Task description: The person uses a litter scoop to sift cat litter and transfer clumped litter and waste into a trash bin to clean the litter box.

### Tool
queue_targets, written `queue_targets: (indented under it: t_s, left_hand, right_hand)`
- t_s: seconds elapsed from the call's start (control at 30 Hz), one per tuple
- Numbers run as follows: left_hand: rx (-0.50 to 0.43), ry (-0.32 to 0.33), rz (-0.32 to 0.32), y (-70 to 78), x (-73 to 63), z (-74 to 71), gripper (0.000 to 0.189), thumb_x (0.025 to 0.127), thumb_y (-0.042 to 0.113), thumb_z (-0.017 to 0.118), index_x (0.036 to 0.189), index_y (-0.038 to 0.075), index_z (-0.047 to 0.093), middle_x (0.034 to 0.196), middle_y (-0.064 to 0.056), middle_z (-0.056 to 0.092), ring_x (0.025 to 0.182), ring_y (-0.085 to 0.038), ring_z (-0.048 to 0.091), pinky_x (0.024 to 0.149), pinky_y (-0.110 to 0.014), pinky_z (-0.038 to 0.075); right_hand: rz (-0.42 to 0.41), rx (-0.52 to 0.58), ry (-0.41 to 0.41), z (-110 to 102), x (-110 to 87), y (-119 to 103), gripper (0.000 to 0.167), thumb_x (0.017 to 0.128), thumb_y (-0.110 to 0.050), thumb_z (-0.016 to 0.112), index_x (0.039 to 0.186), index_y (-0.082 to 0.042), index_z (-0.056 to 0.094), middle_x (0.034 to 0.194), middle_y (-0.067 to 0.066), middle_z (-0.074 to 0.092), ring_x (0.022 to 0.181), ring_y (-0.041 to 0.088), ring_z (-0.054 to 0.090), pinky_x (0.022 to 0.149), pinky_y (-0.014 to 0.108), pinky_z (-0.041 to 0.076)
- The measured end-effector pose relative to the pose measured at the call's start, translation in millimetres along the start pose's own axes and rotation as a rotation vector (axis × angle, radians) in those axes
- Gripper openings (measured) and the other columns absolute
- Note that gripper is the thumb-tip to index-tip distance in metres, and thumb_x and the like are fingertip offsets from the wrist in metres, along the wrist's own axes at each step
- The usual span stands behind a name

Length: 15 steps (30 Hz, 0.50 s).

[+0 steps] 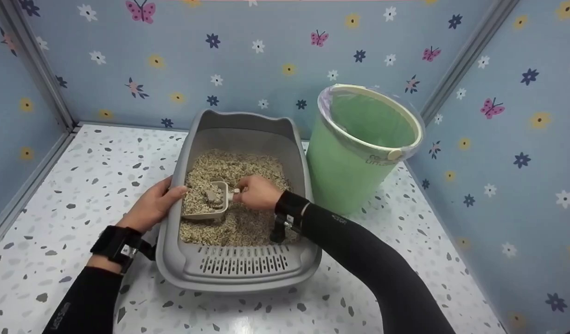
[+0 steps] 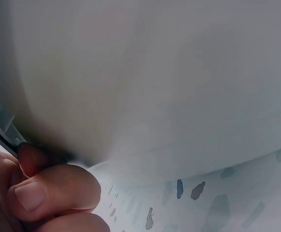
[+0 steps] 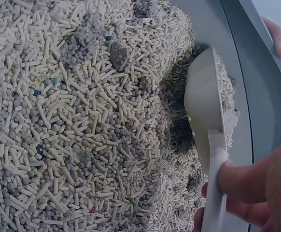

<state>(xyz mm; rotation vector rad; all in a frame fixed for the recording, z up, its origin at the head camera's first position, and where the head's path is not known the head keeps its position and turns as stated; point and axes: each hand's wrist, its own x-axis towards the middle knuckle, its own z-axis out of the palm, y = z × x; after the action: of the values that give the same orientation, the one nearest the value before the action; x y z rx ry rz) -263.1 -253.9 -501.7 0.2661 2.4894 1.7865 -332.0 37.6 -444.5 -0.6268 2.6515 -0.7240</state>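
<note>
Head view: scoop (image 1: 226,197), loaded, sat in the litter (image 1: 238,162) near the left inner wall of the litter box (image 1: 243,279). Right hand (image 1: 261,192): grip closed round the handle. Left hand (image 1: 152,206): grip closed on the box's left rim (image 1: 174,222), thumb on top.

Left wrist view: fingers (image 2: 58,191) curled beneath the rim.

Right wrist view: handle (image 3: 217,186) held between thumb and fingers. Scoop judged light, stiff; load loose, probably spillable if tipped. Handle judged best hold.

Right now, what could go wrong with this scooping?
The scoop, loaded with litter, sits beside the left wall of the litter box; it might bump and spill. The left hand grips the rim there, so litter could land on it. The right wrist camera hangs over the litter and might dip in.
</note>
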Motion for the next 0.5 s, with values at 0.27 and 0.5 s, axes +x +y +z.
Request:
queue_targets:
  t_s: [0.27, 0.5]
  left_hand:
    - [-0.019, -0.002, 0.007, -0.8, 0.5, 0.4, 0.081, 0.116, 0.047, 0.053, 0.177, 0.003, 0.024, 0.129, -0.026, 0.061, 0.103, -0.028, 0.068, 0.087, -0.032, 0.062]
    - [-0.016, -0.008, -0.003, -2.2, 1.2, 1.3, 0.083, 0.116, 0.048, 0.051, 0.176, 0.0, 0.02, 0.148, -0.032, 0.056, 0.113, -0.03, 0.066, 0.091, -0.029, 0.061]
  right_hand:
    - [0.003, 0.024, 0.027, -1.8, -0.8, -0.7, 0.021, 0.106, -0.025, 0.077, 0.117, -0.008, 0.081, 0.101, 0.0, 0.071, 0.082, 0.013, 0.059, 0.077, 0.029, 0.051]
    - [0.007, 0.046, 0.062, -2.3, -1.8, -0.8, 0.024, 0.107, -0.028, 0.076, 0.122, -0.01, 0.08, 0.118, 0.003, 0.077, 0.093, 0.016, 0.065, 0.085, 0.033, 0.055]
